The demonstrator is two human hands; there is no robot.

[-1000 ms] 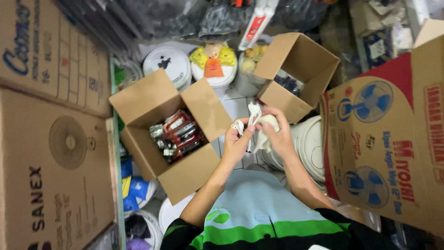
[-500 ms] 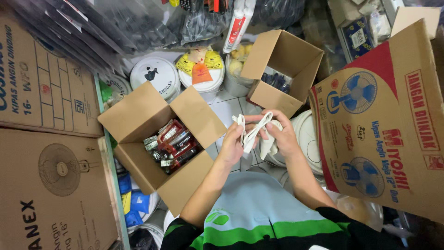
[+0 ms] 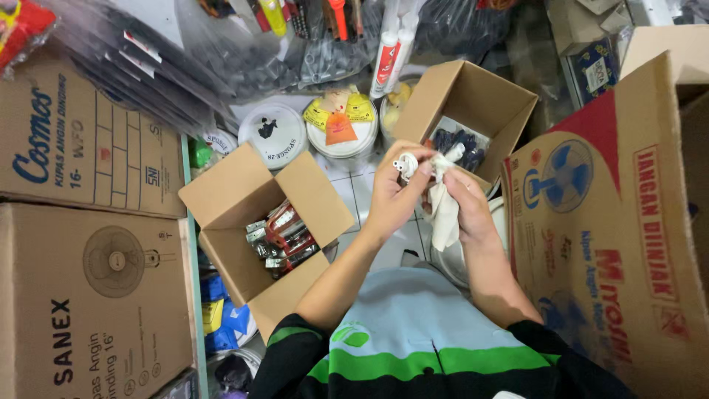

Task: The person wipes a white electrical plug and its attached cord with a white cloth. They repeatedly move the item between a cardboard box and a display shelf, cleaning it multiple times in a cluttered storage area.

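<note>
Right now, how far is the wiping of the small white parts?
Done: nothing here shows a finished piece. In hand: the left hand holds a small white plastic part while the right hand presses a white cloth to it. Left: dark parts sit in the small open cardboard box.

We wear a short-sleeved shirt (image 3: 413, 332) with a pale blue-grey front. Across its lower part runs a bright green band with a thin white stripe along its upper edge, and below the band the cloth is black. The sleeves are black as well, each edged with a narrow green line at the hem. On the left chest sits a small green leaf-shaped emblem (image 3: 348, 337). A dark seam runs down the middle of the front. Our forearms, our left hand (image 3: 395, 193) and our right hand (image 3: 465, 203) are bare, without gloves.
</note>
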